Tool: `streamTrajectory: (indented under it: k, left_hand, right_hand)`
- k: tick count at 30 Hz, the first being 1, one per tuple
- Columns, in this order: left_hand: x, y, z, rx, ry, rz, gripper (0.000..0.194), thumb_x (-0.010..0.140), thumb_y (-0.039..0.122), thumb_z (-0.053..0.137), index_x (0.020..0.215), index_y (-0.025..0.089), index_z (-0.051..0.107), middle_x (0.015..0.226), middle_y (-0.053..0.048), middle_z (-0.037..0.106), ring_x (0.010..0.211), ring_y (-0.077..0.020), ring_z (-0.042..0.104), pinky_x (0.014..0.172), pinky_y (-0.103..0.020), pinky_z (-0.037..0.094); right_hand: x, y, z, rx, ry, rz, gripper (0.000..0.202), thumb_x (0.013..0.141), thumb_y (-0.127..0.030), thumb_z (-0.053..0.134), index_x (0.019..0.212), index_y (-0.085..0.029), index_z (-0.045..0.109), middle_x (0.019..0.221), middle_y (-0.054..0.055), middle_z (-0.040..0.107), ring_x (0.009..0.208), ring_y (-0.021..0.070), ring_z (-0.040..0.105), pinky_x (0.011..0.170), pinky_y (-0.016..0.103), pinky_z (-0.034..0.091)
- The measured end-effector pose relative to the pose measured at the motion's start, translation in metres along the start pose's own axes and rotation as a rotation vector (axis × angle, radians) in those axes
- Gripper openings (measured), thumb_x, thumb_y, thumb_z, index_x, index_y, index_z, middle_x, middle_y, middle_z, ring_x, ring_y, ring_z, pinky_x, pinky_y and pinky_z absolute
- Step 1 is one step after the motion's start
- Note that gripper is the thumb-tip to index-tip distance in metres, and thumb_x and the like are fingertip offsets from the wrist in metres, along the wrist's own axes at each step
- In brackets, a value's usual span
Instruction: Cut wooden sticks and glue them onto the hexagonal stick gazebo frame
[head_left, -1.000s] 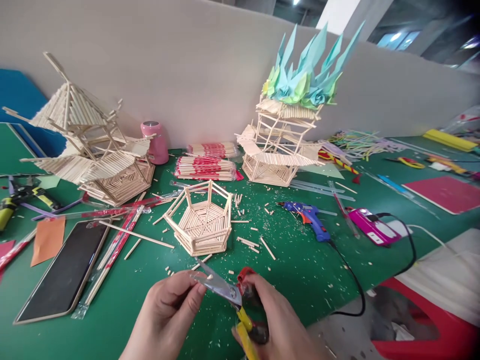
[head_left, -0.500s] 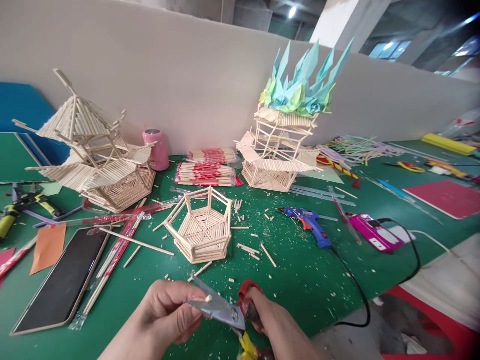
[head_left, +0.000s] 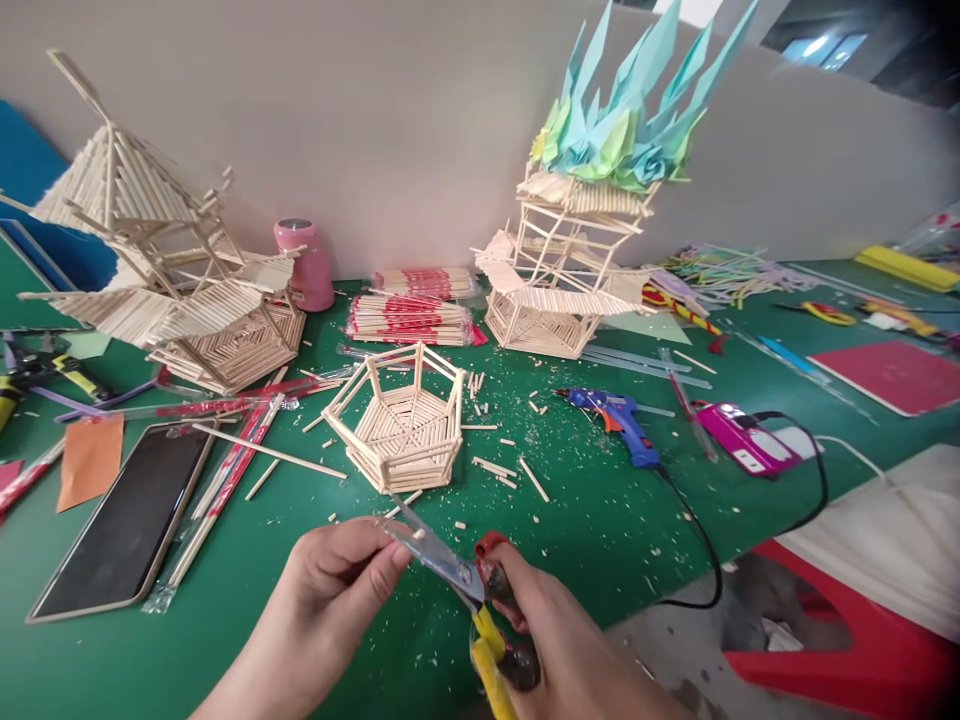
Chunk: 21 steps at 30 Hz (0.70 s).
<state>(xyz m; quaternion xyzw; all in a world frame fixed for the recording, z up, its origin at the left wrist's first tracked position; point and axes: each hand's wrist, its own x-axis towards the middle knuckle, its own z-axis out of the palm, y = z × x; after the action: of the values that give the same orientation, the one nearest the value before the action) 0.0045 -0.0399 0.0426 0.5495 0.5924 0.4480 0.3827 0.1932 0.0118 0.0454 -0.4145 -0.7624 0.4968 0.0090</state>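
My right hand is closed round the red, black and yellow handles of a pair of scissors, whose blades point up and left. Pinched in my left hand is a small wooden stick; its pale end shows at the blades and my fingers hide the rest. Just beyond the blades stands a low hexagonal stick frame with an open top. Short cut pieces and crumbs lie to its right on the green table.
Stick pagodas stand at the left and centre back, the latter topped with blue paper. Stick bundles and a pink container lie between. A phone rests left; a blue glue gun with its cable lies right.
The view has tilted downward. Both hands remain together at the scissors, and the scissors' handles now show more fully. The blades still lie at the stick.
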Motion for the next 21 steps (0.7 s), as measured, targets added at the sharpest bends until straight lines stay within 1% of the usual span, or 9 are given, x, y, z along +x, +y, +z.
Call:
streamTrajectory:
  k: [2, 5, 8, 10, 12, 14, 16, 19, 21]
  left_hand:
    - [-0.001, -0.001, 0.002, 0.054, 0.048, 0.006, 0.025, 0.083, 0.027, 0.051, 0.066, 0.016, 0.066, 0.054, 0.000, 0.056, 0.049, -0.0108, 0.047, 0.045, -0.018, 0.039]
    - [-0.004, -0.002, 0.006, 0.143, 0.124, 0.073, 0.021, 0.082, 0.023, 0.052, 0.067, 0.017, 0.065, 0.053, 0.002, 0.054, 0.047, -0.0095, 0.045, 0.043, -0.017, 0.038]
    - [-0.006, -0.005, 0.010, 0.181, 0.187, 0.128, 0.017, 0.081, 0.019, 0.053, 0.074, 0.018, 0.068, 0.057, 0.001, 0.058, 0.050, -0.0104, 0.051, 0.048, -0.017, 0.041]
    - [-0.009, -0.008, 0.011, 0.188, 0.222, 0.145, 0.015, 0.080, 0.017, 0.054, 0.079, 0.019, 0.069, 0.060, 0.001, 0.062, 0.054, -0.0115, 0.055, 0.052, -0.017, 0.044]
    - [-0.011, -0.010, 0.011, 0.174, 0.226, 0.140, 0.016, 0.081, 0.016, 0.053, 0.083, 0.020, 0.069, 0.062, 0.001, 0.063, 0.056, -0.0113, 0.057, 0.053, -0.017, 0.045]
    - [-0.012, -0.011, 0.011, 0.154, 0.205, 0.125, 0.017, 0.082, 0.017, 0.052, 0.084, 0.019, 0.069, 0.063, 0.002, 0.064, 0.054, -0.0100, 0.056, 0.052, -0.016, 0.045]
    - [-0.012, -0.011, 0.010, 0.141, 0.179, 0.112, 0.018, 0.083, 0.018, 0.051, 0.083, 0.019, 0.069, 0.062, 0.002, 0.064, 0.053, -0.0095, 0.055, 0.052, -0.015, 0.045]
    - [-0.011, -0.012, 0.009, 0.121, 0.162, 0.073, 0.018, 0.083, 0.021, 0.052, 0.079, 0.019, 0.069, 0.065, 0.001, 0.065, 0.055, -0.0103, 0.056, 0.052, -0.016, 0.046]
    - [-0.011, -0.014, 0.007, 0.098, 0.166, 0.025, 0.018, 0.084, 0.024, 0.052, 0.081, 0.019, 0.069, 0.065, 0.001, 0.065, 0.057, -0.0115, 0.057, 0.051, -0.017, 0.046]
  right_hand:
    - [0.000, 0.000, 0.001, 0.014, -0.007, 0.008, 0.027, 0.062, -0.009, 0.051, 0.084, -0.021, 0.042, 0.072, -0.001, 0.054, 0.062, 0.0125, 0.052, 0.053, 0.021, 0.040]
    - [-0.001, 0.004, 0.003, -0.031, 0.071, 0.031, 0.028, 0.063, -0.011, 0.053, 0.087, -0.021, 0.042, 0.076, 0.000, 0.055, 0.068, 0.0152, 0.054, 0.059, 0.024, 0.043]
    - [-0.003, 0.005, 0.005, -0.057, 0.166, 0.017, 0.036, 0.061, -0.013, 0.059, 0.093, -0.021, 0.043, 0.084, 0.003, 0.057, 0.077, 0.0177, 0.056, 0.067, 0.028, 0.044]
    - [-0.003, 0.005, 0.007, -0.049, 0.187, 0.024, 0.040, 0.060, -0.015, 0.062, 0.094, -0.022, 0.043, 0.084, 0.002, 0.057, 0.075, 0.0169, 0.055, 0.066, 0.027, 0.044]
    - [-0.003, 0.005, 0.006, -0.014, 0.145, 0.045, 0.041, 0.058, -0.017, 0.063, 0.093, -0.023, 0.042, 0.082, 0.000, 0.056, 0.070, 0.0147, 0.053, 0.062, 0.025, 0.044]
    - [-0.002, 0.005, 0.005, 0.033, 0.087, 0.053, 0.045, 0.056, -0.016, 0.065, 0.093, -0.023, 0.041, 0.082, -0.002, 0.055, 0.070, 0.0136, 0.052, 0.063, 0.023, 0.044]
    - [-0.001, 0.005, 0.002, 0.069, 0.038, 0.049, 0.046, 0.056, -0.016, 0.066, 0.093, -0.023, 0.040, 0.081, -0.003, 0.053, 0.072, 0.0133, 0.051, 0.064, 0.022, 0.044]
    - [-0.002, 0.005, -0.002, 0.142, -0.049, 0.045, 0.045, 0.056, -0.015, 0.065, 0.093, -0.023, 0.040, 0.074, -0.005, 0.047, 0.064, 0.0103, 0.047, 0.058, 0.020, 0.042]
    - [-0.003, 0.005, -0.003, 0.168, -0.055, 0.059, 0.047, 0.056, -0.014, 0.065, 0.096, -0.022, 0.042, 0.075, -0.005, 0.047, 0.065, 0.0108, 0.048, 0.059, 0.020, 0.043]
